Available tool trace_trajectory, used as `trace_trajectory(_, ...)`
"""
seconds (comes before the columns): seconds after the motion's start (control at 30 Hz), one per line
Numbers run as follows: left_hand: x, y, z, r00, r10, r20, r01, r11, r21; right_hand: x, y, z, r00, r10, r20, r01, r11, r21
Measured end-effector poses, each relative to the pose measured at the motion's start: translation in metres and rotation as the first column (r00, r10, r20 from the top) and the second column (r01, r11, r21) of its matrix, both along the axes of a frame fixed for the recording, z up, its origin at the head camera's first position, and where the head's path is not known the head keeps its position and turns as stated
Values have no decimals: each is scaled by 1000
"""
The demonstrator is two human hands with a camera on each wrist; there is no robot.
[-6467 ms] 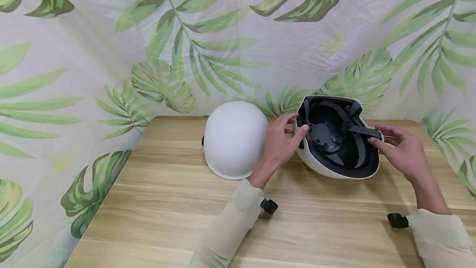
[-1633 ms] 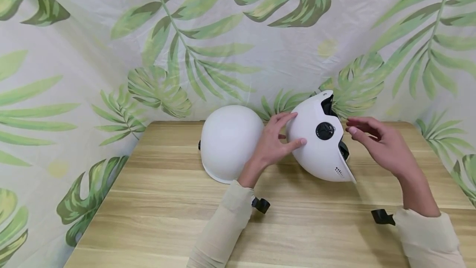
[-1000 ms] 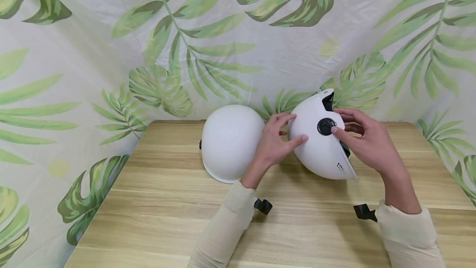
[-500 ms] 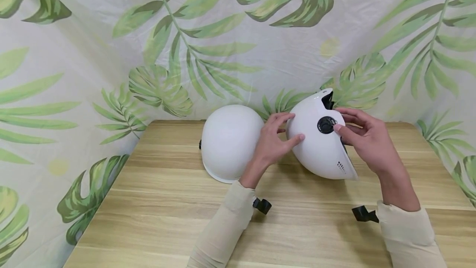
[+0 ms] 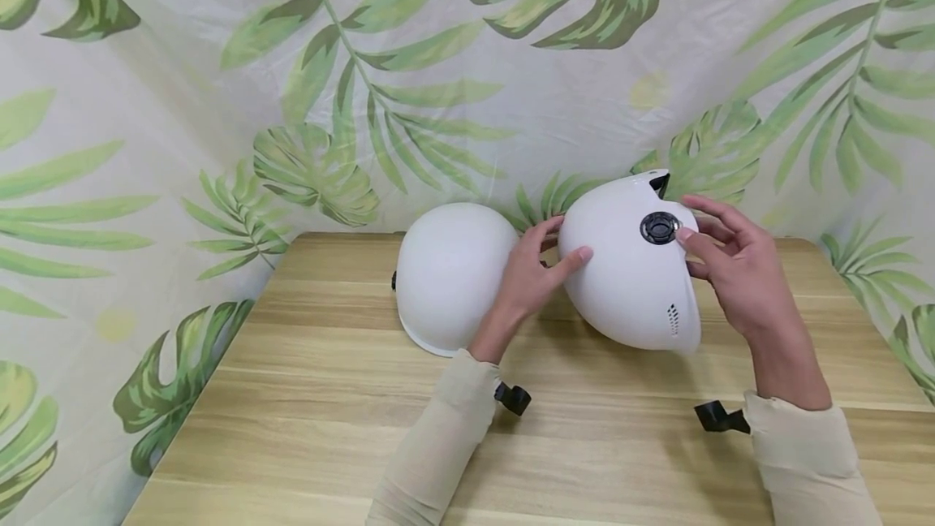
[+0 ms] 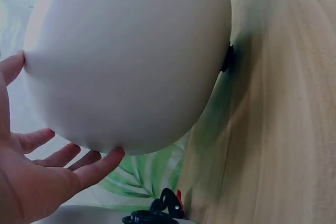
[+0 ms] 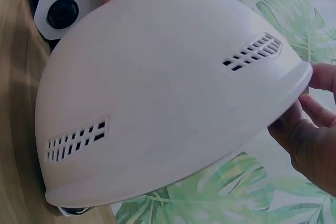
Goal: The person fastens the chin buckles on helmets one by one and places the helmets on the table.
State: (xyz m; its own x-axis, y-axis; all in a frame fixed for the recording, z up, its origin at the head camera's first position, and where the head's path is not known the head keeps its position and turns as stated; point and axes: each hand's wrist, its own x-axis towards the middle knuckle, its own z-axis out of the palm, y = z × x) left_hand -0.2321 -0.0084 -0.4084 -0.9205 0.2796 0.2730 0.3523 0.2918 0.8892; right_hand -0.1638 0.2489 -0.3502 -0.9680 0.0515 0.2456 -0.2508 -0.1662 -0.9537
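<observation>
A white helmet [image 5: 621, 291] tilts on its side between both hands, its shell facing me and its opening turned right. My left hand [image 5: 532, 274] holds the crown; in the left wrist view its thumb and spread fingertips touch the smooth dome [image 6: 126, 61]. My right hand [image 5: 745, 266] grips the side edge, thumb outside beside a round black knob [image 5: 660, 228], the other fingers partly hidden behind the rim. Two slotted vents [image 7: 254, 52] show on the shell in the right wrist view. A second white helmet [image 5: 453, 278] sits dome up, just left of my left hand.
Both helmets are toward the back of a wood-grain table [image 5: 329, 428]. Behind it hangs a pale cloth [image 5: 438, 39] printed with green leaves. A black wrist mount [image 5: 514, 398] sticks out from the left sleeve, another [image 5: 719, 416] from the right.
The helmet has turned from inside-facing to shell-facing. My right hand moved away, then came back to grip its edge by the knob. Lately the shell has rolled further toward me, lifting the knob.
</observation>
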Motion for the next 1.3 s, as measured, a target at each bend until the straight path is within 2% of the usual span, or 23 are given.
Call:
trace_trajectory(0.13,2,3,2,1000,20,17,-20,1000,-15,1,2,1,1000,-1,22,2,1000,-31)
trace_trajectory(0.23,4,3,4,1000,19,10,-19,1000,18,1,4,1,999,16,31,-13,996,-85)
trace_trajectory(0.33,4,2,6,1000,5,-5,-5,997,75,0,8,0,998,63,17,-60,984,-165)
trace_trajectory(0.43,1,0,4,1000,-23,-12,24,994,107,0,13,-2,993,116,-10,-116,967,-227)
trace_trajectory(0.6,-5,-4,-5,996,-91,8,91,993,69,1,21,-4,987,159,-39,-164,951,-264)
trace_trajectory(0.77,-10,-9,-12,982,-183,43,181,982,53,2,25,-6,979,191,-66,-202,931,-304)
trace_trajectory(0.87,-11,-11,-12,976,-206,62,204,978,47,2,26,-7,974,214,-77,-227,913,-340)
trace_trajectory(1.0,-9,-13,-7,985,-167,42,166,986,20,1,28,-8,965,252,-77,-262,878,-401)
trace_trajectory(1.1,-7,-14,-1,992,-123,12,123,992,9,0,29,-10,958,277,-72,-281,863,-419)
trace_trajectory(1.17,-6,-13,2,994,-105,-5,105,994,11,0,31,-11,956,284,-71,-288,866,-408)
trace_trajectory(1.3,-4,-11,4,996,-90,-24,91,996,12,-1,34,-13,954,288,-87,-300,895,-329)
